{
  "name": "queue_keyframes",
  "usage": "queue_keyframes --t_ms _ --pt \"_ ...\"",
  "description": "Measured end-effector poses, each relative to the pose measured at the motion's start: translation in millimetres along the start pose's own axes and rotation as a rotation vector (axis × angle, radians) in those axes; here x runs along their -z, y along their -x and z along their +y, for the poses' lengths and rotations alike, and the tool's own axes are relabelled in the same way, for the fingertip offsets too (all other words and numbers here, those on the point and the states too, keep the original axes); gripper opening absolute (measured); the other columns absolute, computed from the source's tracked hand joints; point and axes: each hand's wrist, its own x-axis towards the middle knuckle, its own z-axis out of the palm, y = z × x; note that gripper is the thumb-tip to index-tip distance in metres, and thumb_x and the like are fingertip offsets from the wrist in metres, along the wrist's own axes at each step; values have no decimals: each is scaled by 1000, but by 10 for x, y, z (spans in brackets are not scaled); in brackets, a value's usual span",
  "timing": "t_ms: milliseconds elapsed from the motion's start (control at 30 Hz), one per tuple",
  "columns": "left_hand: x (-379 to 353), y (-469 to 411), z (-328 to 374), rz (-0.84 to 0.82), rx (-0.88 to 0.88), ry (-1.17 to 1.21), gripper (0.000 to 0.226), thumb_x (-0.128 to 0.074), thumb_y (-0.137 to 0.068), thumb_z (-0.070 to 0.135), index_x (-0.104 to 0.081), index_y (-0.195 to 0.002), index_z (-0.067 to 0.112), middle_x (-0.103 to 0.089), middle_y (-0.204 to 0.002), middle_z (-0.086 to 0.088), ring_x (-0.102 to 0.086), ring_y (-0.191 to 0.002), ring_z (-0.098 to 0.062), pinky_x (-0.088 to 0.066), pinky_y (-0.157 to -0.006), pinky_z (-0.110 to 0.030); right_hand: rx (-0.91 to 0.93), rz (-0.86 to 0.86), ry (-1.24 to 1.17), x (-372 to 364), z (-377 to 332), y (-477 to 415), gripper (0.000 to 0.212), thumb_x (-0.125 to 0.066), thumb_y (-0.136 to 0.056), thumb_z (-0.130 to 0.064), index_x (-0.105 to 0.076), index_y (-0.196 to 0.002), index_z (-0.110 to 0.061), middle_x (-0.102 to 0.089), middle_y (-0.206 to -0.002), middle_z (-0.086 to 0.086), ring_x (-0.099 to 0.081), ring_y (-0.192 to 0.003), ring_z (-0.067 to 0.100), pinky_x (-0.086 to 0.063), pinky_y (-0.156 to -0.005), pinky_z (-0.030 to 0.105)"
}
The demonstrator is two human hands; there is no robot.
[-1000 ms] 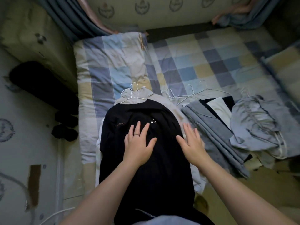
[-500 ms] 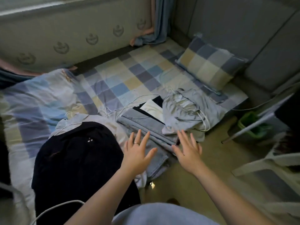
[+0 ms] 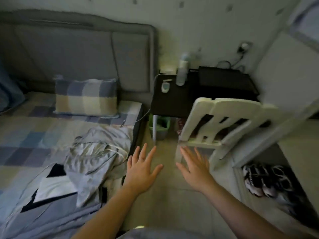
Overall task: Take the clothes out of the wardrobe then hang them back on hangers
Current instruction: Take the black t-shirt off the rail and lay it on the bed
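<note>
Both hands are stretched out above the floor and hold nothing. The left hand [image 3: 141, 171] has straight, spread fingers [image 3: 152, 154], and the right hand [image 3: 195, 171] is spread flat as well. The clothes lie on the edge of the checked bed sheet [image 3: 25, 135], to the left of the left hand. They are a crumpled grey garment [image 3: 96, 149] of soft wrinkled cloth, just beside the fingers, and a flat folded pile [image 3: 55, 185] of grey, black and white. A white plastic chair [image 3: 224, 121] with a slatted back stands beyond the right hand.
</note>
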Motion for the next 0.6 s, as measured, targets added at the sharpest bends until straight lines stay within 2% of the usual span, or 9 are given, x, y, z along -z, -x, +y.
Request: queue_keyframes --t_ms 100,200,333,467,600 --pt "-68 -574 600 -48 -209 -27 69 -17 -92 75 4 -153 49 13 -164 10 22 -148 -15 10 -118 -44 -154 135 -36 328 517 63 62 -25 -99 -60 -3 -154 -41 6 -162 -18 11 -150 17 4 -120 51" --pt "-148 -1085 1276 -105 -427 -55 70 -13 -91 76 8 -152 49 18 -161 14 20 -150 -19 8 -120 -47 -296 291 -86 644 972 184 61 -25 -98 -59 -5 -154 -42 3 -162 -18 12 -149 15 7 -119 49" --pt "-252 -1730 2241 -160 -741 -62 71 -9 -88 78 11 -150 50 22 -161 12 27 -146 -16 14 -117 -43 -489 466 -62 1167 1498 299 62 -22 -97 -63 -8 -153 -41 0 -162 -19 9 -150 15 5 -119 51" --pt "-174 -2344 3340 -190 -1054 -48 81 9 -76 87 13 -148 51 15 -164 7 18 -150 -18 3 -123 -49 -660 635 -19 1864 1930 444 78 -5 -84 -76 -3 -154 -41 6 -161 -21 14 -149 12 9 -118 45" --pt "14 -2738 4466 -152 -1298 4 91 7 -76 87 -5 -155 44 6 -166 7 9 -152 -20 -3 -122 -48 -806 787 64 2624 2169 695 78 -5 -84 -72 1 -154 -40 13 -157 -23 18 -147 9 13 -118 41"
